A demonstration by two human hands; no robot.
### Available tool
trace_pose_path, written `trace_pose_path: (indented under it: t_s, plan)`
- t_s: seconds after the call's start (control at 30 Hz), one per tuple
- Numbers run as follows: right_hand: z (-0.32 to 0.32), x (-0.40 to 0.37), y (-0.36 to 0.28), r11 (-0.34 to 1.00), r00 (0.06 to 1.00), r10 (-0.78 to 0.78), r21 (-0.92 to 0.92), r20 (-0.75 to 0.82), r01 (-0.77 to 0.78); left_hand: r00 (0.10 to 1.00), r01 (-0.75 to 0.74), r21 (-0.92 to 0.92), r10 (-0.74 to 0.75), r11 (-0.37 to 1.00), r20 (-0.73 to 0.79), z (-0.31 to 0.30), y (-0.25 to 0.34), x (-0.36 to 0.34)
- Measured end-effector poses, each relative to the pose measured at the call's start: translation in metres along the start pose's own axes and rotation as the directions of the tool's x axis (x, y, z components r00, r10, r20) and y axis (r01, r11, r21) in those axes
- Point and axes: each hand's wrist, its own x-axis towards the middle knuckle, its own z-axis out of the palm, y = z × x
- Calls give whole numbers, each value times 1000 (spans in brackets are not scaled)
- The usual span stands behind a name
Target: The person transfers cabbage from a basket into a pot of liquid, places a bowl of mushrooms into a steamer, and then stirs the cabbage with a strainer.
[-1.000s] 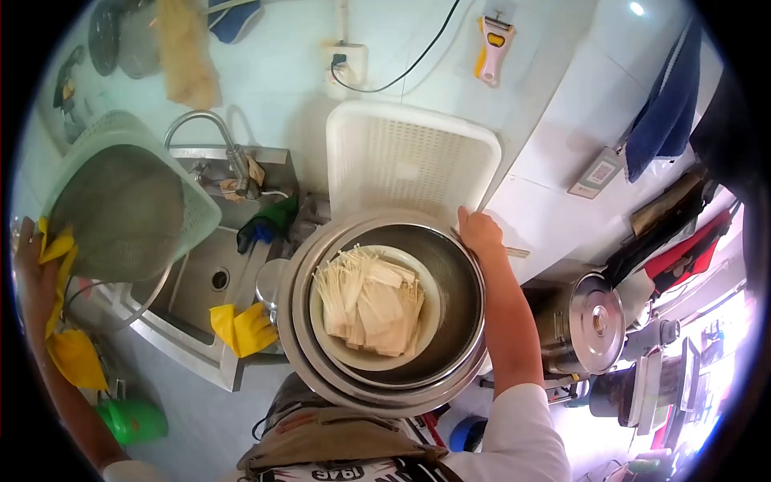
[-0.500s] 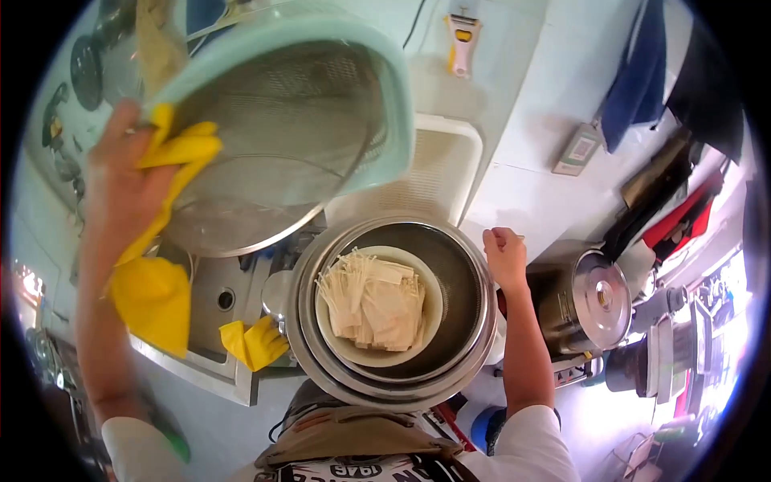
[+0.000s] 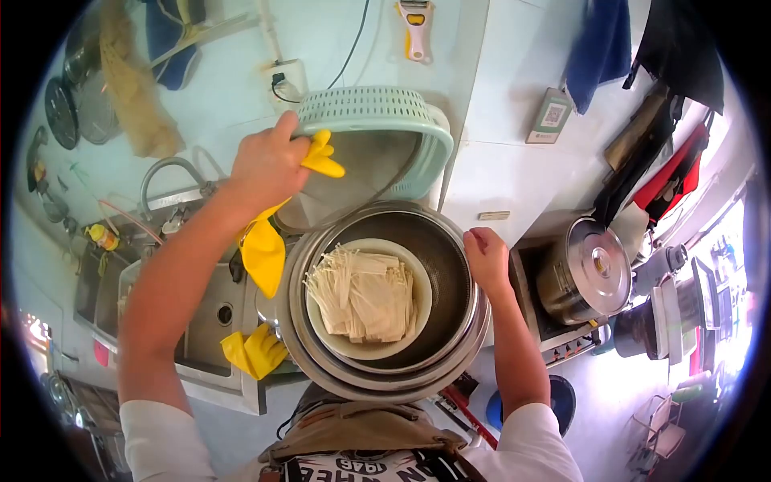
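Tiled kitchen wall (image 3: 225, 88) behind nested steel basins (image 3: 385, 389). The left hand (image 3: 273, 165), grasping a pale-green colander (image 3: 365, 100) and yellow rubber glove (image 3: 263, 257), has swung from left of the basins to behind them, apparently mid-relocation; enoki (image 3: 373, 296) remain inside, bowled. Right hand (image 3: 488, 255): curled beside their right rim, grip indeterminate.

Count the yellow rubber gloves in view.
2: one yellow rubber glove in the left hand, another glove at the sink's edge, beside the stacked metal bowls. Others may be hidden.
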Motion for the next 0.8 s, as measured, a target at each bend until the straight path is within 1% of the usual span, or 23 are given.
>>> trace_pose_path:
  t_s: [0.07, 0.17, 0.23, 0.27, 0.33, 0.37, 0.43, 0.5, 0.53, 0.57, 0.6, 0.63, 0.67, 0.7, 0.73, 0.8]
  plan:
    - [4, 1, -3, 996, 999, -51, -74, -7, 50, 1000, -1, -9, 1, 1000, 26, 5, 0, 6]
    - [10, 10, -7, 991, 996, -68, -111, 53, 73, 993, 21, -47, -16, 999, 118, -1, 5, 16]
    - [17, 17, 9, 982, 990, 26, -186, 137, 0, 986, 8, -97, 9, 995, 166, -6, 4, 24]
    - [17, 21, 18, 974, 982, 76, -225, 171, -36, 979, 33, -89, -14, 995, 205, -10, 5, 27]
    - [7, 21, 26, 982, 974, 172, -108, 145, -157, 957, 82, -77, -57, 994, 284, -16, 9, 29]
    - [0, 19, 31, 975, 965, 223, -49, 135, -218, 953, 98, -56, -78, 994, 293, -18, 9, 29]
    - [-13, 3, 63, 961, 962, 272, -44, 1, -272, 942, 127, -19, -114, 992, 314, -21, 11, 27]
    - [-22, -25, 94, 946, 938, 316, -28, -144, -323, 942, 115, -24, -101, 993, 320, -33, 14, 26]
    - [-22, -43, 97, 913, 904, 407, 65, -130, -402, 942, 103, -26, -89, 994, 324, -39, 15, 26]
    - [-21, -64, 99, 864, 861, 497, 158, -107, -478, 950, 61, -45, -44, 997, 308, -45, 16, 25]
    - [-19, -83, 130, 859, 860, 507, 107, -54, -500, 956, 15, -64, 4, 998, 295, -52, 16, 24]
    - [-19, -99, 119, 806, 822, 568, 229, -36, -546, 958, -32, -84, 54, 996, 280, -57, 16, 21]
    - [-18, -115, 107, 737, 784, 621, 350, -12, -578, 957, -43, -99, 69, 994, 281, -63, 16, 18]
    - [-17, -127, 94, 655, 747, 665, 469, 16, -593, 957, -57, -112, 86, 992, 278, -68, 15, 15]
    - [-15, -138, 91, 633, 761, 648, 540, 22, -554, 956, -75, -126, 108, 989, 275, -74, 12, 13]
    - [-13, -160, 82, 626, 739, 674, 531, 1, -571, 941, 3, -206, 67, 978, 331, -91, 7, 10]
